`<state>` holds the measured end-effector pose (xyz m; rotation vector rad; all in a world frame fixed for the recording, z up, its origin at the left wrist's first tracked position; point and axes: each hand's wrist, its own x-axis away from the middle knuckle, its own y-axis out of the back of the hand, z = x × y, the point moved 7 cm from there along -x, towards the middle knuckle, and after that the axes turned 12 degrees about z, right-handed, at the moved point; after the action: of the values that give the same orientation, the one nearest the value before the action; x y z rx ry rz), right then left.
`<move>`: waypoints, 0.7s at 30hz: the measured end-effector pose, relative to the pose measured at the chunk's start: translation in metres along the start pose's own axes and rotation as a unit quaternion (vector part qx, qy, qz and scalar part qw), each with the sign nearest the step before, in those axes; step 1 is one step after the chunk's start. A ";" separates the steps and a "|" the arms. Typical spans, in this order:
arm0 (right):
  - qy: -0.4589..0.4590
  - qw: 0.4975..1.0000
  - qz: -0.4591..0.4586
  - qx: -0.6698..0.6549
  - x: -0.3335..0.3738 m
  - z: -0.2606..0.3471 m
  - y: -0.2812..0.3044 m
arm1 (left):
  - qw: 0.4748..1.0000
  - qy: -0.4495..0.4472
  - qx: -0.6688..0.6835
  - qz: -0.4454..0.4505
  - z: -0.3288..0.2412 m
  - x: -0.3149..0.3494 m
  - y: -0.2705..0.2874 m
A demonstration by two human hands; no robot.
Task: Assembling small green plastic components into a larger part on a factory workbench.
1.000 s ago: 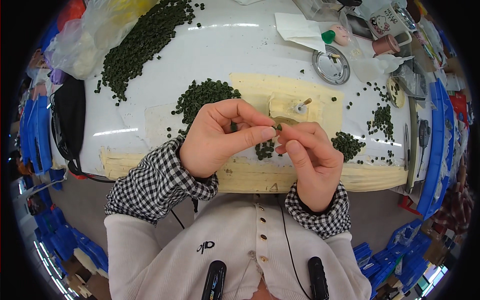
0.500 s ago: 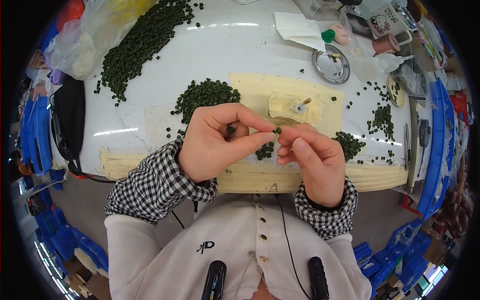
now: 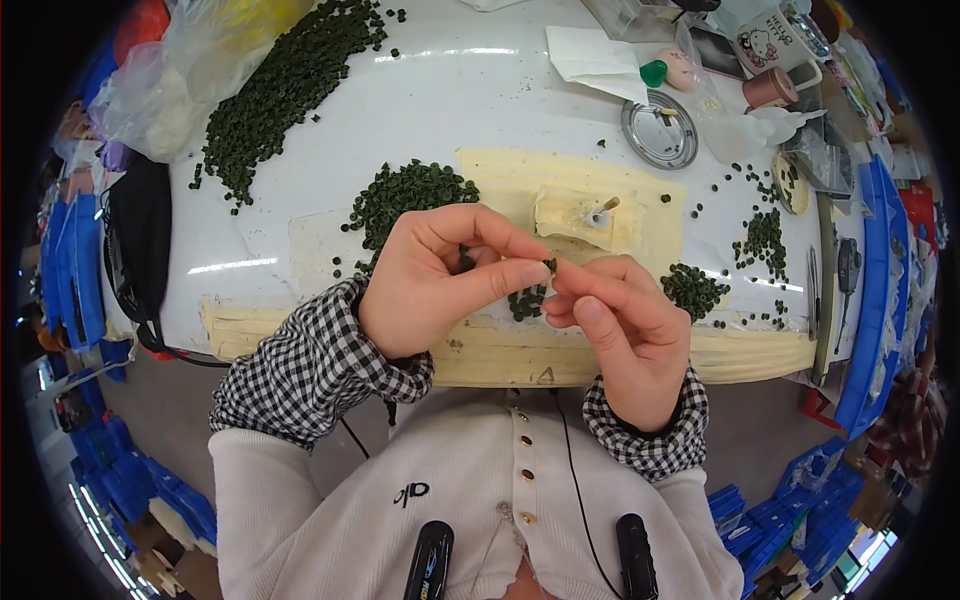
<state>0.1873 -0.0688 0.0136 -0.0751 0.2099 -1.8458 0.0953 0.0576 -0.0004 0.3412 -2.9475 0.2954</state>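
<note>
Between the thumb and index finger of my left hand (image 3: 430,285), a small dark green round piece (image 3: 551,266) is pinched. More dark green shows in the gap of that hand's fingers; whether it is held or lies behind, I cannot tell. My right hand (image 3: 635,335) is closed, its index fingertip against the pinched piece and its thumb bent in beside the other fingers. What lies inside those fingers, if anything, is hidden. Just beyond my left hand spreads a pile of green pieces (image 3: 415,198). A smaller heap (image 3: 526,302) lies under my hands, and another heap (image 3: 694,290) beside my right hand.
A taped block (image 3: 585,222) with a short upright peg stands beyond my hands. Far left lie a large green heap (image 3: 280,95), plastic bags (image 3: 165,95) and a black bag (image 3: 137,245). To the right are a round metal lid (image 3: 661,130), a cup (image 3: 775,42) and a blue bin (image 3: 875,290).
My right hand has shifted slightly left, its index fingertip closer against the piece. My left hand stays nearly in place, still pinching it.
</note>
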 end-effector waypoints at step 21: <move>0.074 0.983 -0.005 0.168 -0.001 0.011 -0.005 | 0.999 -0.031 0.016 -0.018 0.002 0.003 0.003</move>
<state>0.1846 -0.0674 0.0258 0.2978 -0.0011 -1.8743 0.0912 0.0591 -0.0026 0.4144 -2.9955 0.3331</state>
